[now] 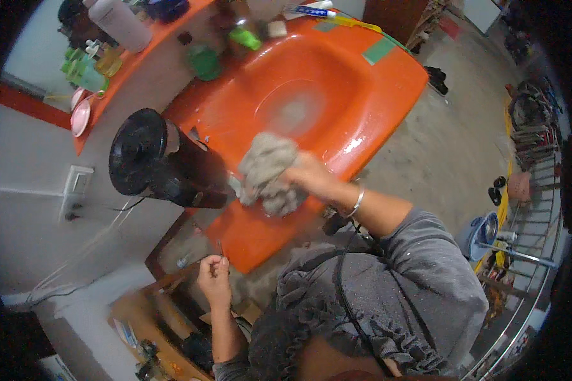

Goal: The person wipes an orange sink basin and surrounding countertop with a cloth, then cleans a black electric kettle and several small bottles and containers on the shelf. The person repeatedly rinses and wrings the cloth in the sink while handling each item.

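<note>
A crumpled grey cloth [269, 164] is bunched in my right hand [312, 176], over the near edge of an orange washbasin counter [247, 238]. The arm above that hand wears a silver bangle [358, 201]. My left hand [214, 274] pinches a thin, small object [220, 248] beside the counter's left front corner; what it is cannot be made out. Left of the cloth stands a tall black cylindrical vessel [171, 162] with a round top. Beyond the cloth is the basin's hollow [309, 66], with a pale blurred patch at its bottom.
An orange shelf [119, 90] on the wall holds bottles and a pink dish [81, 119]. A green cup [205, 62], a toothpaste tube [309, 10] and a yellow toothbrush [357, 23] sit at the back. A wall socket [78, 185] with cords is at left; a blue bucket [476, 235] stands right.
</note>
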Available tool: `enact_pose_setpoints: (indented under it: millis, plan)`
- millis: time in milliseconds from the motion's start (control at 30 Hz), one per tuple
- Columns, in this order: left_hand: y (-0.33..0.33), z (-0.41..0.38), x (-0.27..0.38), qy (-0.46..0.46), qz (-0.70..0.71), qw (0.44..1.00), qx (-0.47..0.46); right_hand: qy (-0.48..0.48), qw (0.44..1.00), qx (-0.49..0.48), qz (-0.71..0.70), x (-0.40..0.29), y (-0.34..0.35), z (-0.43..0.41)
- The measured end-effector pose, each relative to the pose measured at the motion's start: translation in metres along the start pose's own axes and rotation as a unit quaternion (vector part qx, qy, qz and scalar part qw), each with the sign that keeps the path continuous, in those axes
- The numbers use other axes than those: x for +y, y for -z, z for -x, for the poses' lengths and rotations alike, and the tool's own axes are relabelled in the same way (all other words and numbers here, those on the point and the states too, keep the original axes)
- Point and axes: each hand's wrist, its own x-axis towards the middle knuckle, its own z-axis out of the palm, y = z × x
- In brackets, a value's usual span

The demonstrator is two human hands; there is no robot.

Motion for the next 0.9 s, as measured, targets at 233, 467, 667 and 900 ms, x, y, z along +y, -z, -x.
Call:
enact_pose_setpoints:
  millis: [233, 467, 667, 900]
  plan:
    - [-0.018, -0.006, -0.012, -0.007, 0.000, 0.999, -0.051, 0.117, 0.924, 0.331, 0.148, -0.027, 0.163, 0.017]
    - [-0.044, 0.002, 0.015, 0.001, -0.061, 0.998, -0.025, 0.183, 0.799, 0.434, 0.375, 0.037, 0.312, -0.019]
    - [-0.082, 0.026, 0.043, 0.063, -0.063, 0.996, 0.009, 0.108, 0.704, 0.431, 0.554, 0.033, 0.357, -0.045]
    - [-0.092, 0.048, 0.040, 0.081, -0.048, 0.995, 0.023, 0.188, 0.706, 0.326, 0.600, 0.059, 0.345, -0.028]
